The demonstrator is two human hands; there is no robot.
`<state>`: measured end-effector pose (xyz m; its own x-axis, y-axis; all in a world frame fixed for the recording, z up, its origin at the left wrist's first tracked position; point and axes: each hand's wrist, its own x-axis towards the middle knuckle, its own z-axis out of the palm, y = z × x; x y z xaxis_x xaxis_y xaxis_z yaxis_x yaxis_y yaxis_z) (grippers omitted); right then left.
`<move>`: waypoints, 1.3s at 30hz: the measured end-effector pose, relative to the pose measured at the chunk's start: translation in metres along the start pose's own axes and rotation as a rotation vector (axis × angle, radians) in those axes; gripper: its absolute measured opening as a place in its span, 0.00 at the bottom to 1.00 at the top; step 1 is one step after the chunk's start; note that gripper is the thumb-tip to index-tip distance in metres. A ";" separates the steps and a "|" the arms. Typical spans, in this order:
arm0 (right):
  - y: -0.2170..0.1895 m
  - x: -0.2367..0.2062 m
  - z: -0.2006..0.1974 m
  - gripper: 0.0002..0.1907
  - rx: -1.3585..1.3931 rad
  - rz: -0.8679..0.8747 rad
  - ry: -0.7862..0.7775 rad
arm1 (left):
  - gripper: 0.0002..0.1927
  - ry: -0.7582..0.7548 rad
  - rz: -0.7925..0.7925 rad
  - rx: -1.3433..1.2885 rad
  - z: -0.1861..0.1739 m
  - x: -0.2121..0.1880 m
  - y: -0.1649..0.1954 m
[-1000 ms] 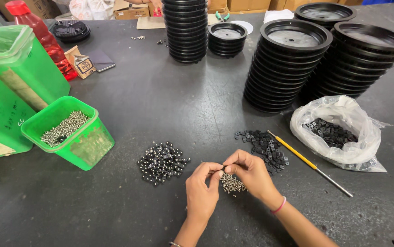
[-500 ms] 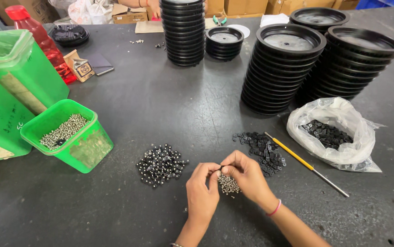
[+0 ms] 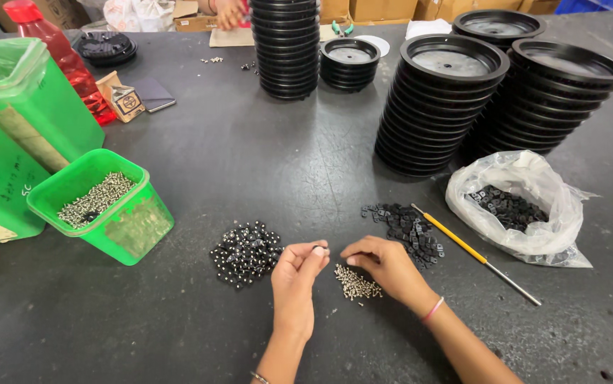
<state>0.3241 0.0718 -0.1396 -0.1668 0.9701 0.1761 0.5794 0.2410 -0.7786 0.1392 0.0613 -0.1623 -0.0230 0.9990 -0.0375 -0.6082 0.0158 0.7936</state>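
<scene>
Three small heaps lie within reach on the dark counter (image 3: pixel 264 163): black beads (image 3: pixel 246 252), silver screws (image 3: pixel 358 283), black clips (image 3: pixel 409 226). The left hand (image 3: pixel 301 279) pinches one small piece at its fingertips, while the right hand (image 3: pixel 385 264) rests curled over the screws, fingers down as if picking.

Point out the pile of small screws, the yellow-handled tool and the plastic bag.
pile of small screws (image 3: pixel 358 283), head view, middle of the heap
yellow-handled tool (image 3: pixel 456 239), head view, on the handle
plastic bag (image 3: pixel 542 206), head view, right wall

Shiny metal screws (image 3: pixel 358 283) lie on a matt dark tabletop (image 3: pixel 249 163).
</scene>
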 end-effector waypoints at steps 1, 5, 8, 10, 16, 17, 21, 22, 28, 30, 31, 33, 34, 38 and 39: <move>-0.003 0.000 0.001 0.08 -0.027 -0.012 -0.003 | 0.06 0.020 -0.025 -0.016 -0.001 0.001 0.001; -0.012 0.001 0.008 0.08 -0.108 -0.021 -0.015 | 0.07 0.066 -0.081 -0.027 -0.001 0.002 0.000; -0.013 0.001 0.015 0.07 -0.167 -0.031 -0.008 | 0.11 0.079 -0.092 0.032 -0.003 0.003 -0.003; -0.010 0.000 0.017 0.07 -0.136 -0.027 0.024 | 0.12 0.073 -0.101 0.063 -0.005 0.004 -0.005; 0.007 0.004 0.015 0.08 0.444 0.102 0.115 | 0.12 0.051 -0.149 0.057 -0.005 0.002 -0.008; 0.009 0.006 0.014 0.08 0.496 0.153 0.120 | 0.12 0.044 -0.170 0.053 -0.005 0.002 -0.008; 0.016 0.006 0.008 0.08 0.473 0.224 0.119 | 0.13 0.020 -0.259 0.016 -0.006 0.002 -0.009; 0.017 0.005 0.006 0.07 0.469 0.230 0.128 | 0.13 0.017 -0.262 0.000 -0.006 0.002 -0.010; 0.020 0.008 0.000 0.08 0.560 0.277 0.119 | 0.13 0.018 -0.227 -0.019 -0.012 0.005 -0.017; 0.019 0.007 -0.001 0.09 0.634 0.290 0.105 | 0.12 0.040 -0.192 0.025 -0.013 0.006 -0.020; 0.018 0.007 -0.001 0.09 0.647 0.283 0.089 | 0.11 0.038 -0.166 0.047 -0.014 0.007 -0.021; 0.015 0.005 -0.001 0.11 0.671 0.271 0.052 | 0.10 0.037 -0.113 0.092 -0.015 0.008 -0.022; 0.013 0.004 -0.001 0.10 0.672 0.244 0.053 | 0.09 0.040 -0.097 0.086 -0.016 0.008 -0.023; 0.007 0.000 0.005 0.09 0.672 0.143 0.051 | 0.07 0.046 -0.051 0.066 -0.017 0.009 -0.024; 0.006 -0.001 0.006 0.08 0.671 0.119 0.050 | 0.06 0.046 -0.043 0.061 -0.017 0.009 -0.024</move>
<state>0.3232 0.0721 -0.1484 -0.0860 0.9930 0.0813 -0.0314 0.0789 -0.9964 0.1405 0.0692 -0.1918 -0.0351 0.9945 -0.0991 -0.5600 0.0625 0.8261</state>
